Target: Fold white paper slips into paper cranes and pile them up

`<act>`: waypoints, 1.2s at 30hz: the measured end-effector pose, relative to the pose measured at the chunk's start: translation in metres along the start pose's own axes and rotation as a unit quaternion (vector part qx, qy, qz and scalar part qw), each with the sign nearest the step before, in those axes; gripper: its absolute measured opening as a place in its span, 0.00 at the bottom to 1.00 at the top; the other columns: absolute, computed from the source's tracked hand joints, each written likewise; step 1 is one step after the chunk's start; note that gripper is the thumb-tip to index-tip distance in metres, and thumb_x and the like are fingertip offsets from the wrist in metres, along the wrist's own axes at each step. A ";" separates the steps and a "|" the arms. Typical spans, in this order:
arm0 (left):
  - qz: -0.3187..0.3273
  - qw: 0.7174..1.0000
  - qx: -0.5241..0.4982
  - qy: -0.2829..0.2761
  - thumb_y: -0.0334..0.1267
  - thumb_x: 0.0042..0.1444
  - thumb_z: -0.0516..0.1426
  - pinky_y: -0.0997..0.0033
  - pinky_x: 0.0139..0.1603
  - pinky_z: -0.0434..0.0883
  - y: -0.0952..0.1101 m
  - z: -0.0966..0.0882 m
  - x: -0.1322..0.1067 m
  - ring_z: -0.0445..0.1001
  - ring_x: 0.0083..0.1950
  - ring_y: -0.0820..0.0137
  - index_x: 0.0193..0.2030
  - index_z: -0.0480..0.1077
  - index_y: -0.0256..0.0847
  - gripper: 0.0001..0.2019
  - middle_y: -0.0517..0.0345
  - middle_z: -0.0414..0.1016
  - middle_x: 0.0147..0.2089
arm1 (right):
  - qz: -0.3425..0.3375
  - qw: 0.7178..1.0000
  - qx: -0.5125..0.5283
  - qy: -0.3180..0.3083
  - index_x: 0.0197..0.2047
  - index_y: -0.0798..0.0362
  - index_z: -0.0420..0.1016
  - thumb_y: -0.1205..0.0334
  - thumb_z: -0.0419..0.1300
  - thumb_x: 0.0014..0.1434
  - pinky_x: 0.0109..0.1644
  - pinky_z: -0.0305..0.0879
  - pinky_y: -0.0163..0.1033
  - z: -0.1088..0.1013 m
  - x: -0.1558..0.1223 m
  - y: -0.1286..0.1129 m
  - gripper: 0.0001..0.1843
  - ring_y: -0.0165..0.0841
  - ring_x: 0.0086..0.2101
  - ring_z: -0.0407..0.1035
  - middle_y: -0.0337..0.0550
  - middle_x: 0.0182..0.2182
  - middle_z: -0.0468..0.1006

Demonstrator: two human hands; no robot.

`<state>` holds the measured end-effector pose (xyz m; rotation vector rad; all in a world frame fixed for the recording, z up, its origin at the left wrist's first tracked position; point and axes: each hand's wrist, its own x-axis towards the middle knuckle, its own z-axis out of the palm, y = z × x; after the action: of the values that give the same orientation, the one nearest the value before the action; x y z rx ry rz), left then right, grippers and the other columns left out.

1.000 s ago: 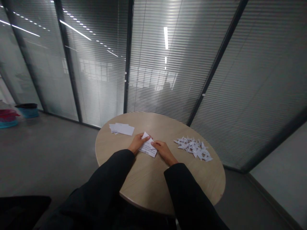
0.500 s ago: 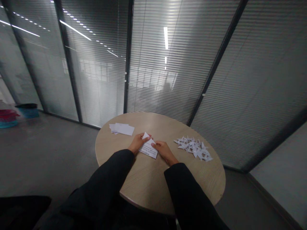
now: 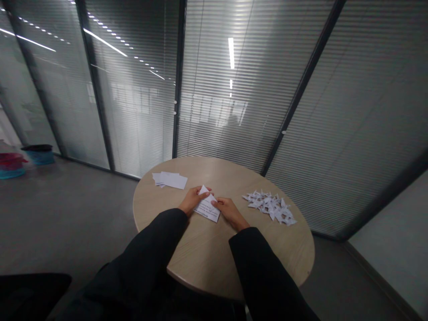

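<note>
Between my hands is a white sheet of paper (image 3: 207, 211) with printed lines, its far end folded to a point. My left hand (image 3: 193, 199) grips its left edge, thumb on top and fingers behind. On the other side, my right hand (image 3: 229, 211) pinches the right edge, thumb on the face of the sheet; its other fingers are partly hidden. Beyond my left hand lie several flat white paper sheets (image 3: 174, 180), loosely stacked. A pile of small folded white paper pieces (image 3: 270, 206), pointed in shape, lies to the right of my right hand.
A round, light wooden table (image 3: 214, 267) carries the papers. Behind it stands a glass partition (image 3: 230, 133) with blinds. On the floor at far left are a blue bin (image 3: 40, 156) and a red and blue bin (image 3: 11, 166). A dark object (image 3: 33, 294) fills the lower left corner.
Both hands hold the same paper in nearly the same place. The sheet and my right hand have shifted very slightly toward me.
</note>
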<state>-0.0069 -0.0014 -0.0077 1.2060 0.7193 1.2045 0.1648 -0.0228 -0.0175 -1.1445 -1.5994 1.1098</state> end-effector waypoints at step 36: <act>-0.005 0.997 -0.060 0.043 0.52 0.41 0.67 0.72 0.30 0.69 0.001 0.001 -0.001 0.75 0.28 0.69 0.33 0.76 0.30 0.23 0.45 0.79 0.32 | 0.003 1.000 -0.029 -0.002 0.28 0.57 0.75 0.48 0.65 0.45 0.28 0.59 0.35 -0.002 -0.003 -0.006 0.18 0.33 0.26 0.67 0.41 0.24 0.76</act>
<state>-0.0066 -0.0027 -0.0069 1.0553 0.7067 1.2789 0.1658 -0.0267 -0.0113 -1.1855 -1.6425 1.0769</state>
